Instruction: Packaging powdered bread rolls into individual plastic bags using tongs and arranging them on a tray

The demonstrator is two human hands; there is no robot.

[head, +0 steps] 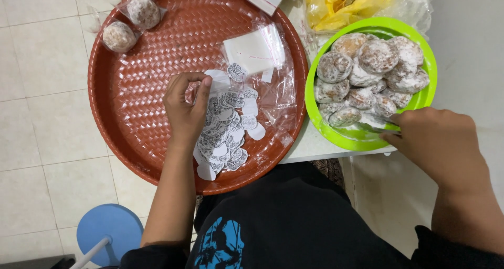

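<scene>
Paper labels (227, 127), small, white and heart-shaped with grey print, lie in a loose heap right of centre on the round reddish-brown woven tray (142, 106). Your left hand (185, 107) sits on the heap's left edge, fingers curled, thumb and fingertips pinched on one label at the top of the pile. Just above the heap lie clear plastic bags (260, 56), flat and overlapping, reaching toward the tray's right rim. At the tray's upper left, well apart from the labels, two bagged cookies (131, 22) rest side by side, each round and powdered inside its own clear wrap.

Right of the tray, rims nearly touching, stands a bright green plate (425, 90) piled with powdered round cookies (367, 72). Your right hand (438, 140) rests at the plate's lower right edge, fingers closed on a thin metal tool (379, 128) whose tip points in under the pile; you cannot tell what kind of tool it is.

Behind the plate lies a yellow plastic bag (352, 3), crumpled. Both tray and plate sit on a white surface (467, 43), the tray overhanging its left edge above the tiled floor (42, 116). A blue stool (109, 232) stands below left, by your knee.
</scene>
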